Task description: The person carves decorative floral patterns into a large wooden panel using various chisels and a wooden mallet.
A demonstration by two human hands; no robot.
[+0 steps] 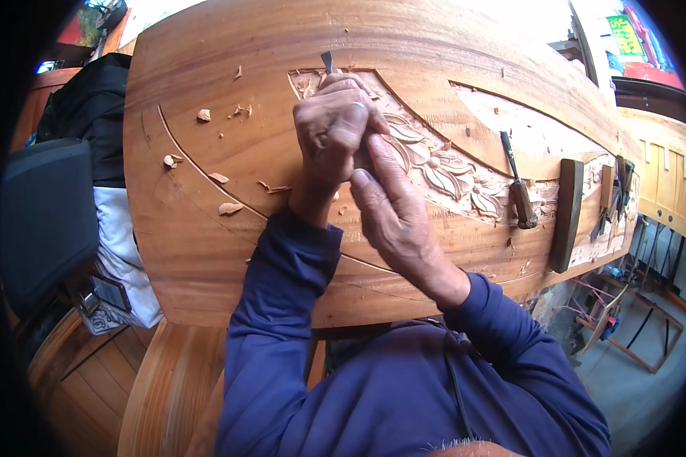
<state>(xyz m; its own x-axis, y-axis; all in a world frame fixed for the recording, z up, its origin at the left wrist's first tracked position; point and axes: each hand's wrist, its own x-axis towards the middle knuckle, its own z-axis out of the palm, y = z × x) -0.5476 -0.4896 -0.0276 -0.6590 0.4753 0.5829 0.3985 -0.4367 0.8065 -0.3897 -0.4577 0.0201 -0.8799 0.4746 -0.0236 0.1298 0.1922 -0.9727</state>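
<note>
My left hand (337,126) is wrapped around a carving chisel (327,62), whose flared metal blade sticks out beyond my knuckles. Behind it, my right hand (395,217) closes in on the back end of the tool, its thumb and fingers against my left hand; the handle is mostly hidden. The blade is over the upper edge of a recessed area in a wooden panel (206,167). Right of my hands, a carved relief of leaves and flowers (442,171) runs along the recess.
Wood shavings (230,207) lie scattered on the panel's left part. A second chisel (522,202) with a wooden handle rests on the carving. Beyond it are a dark wooden block (566,215) and several tools (621,186). A dark chair back (49,221) stands at left.
</note>
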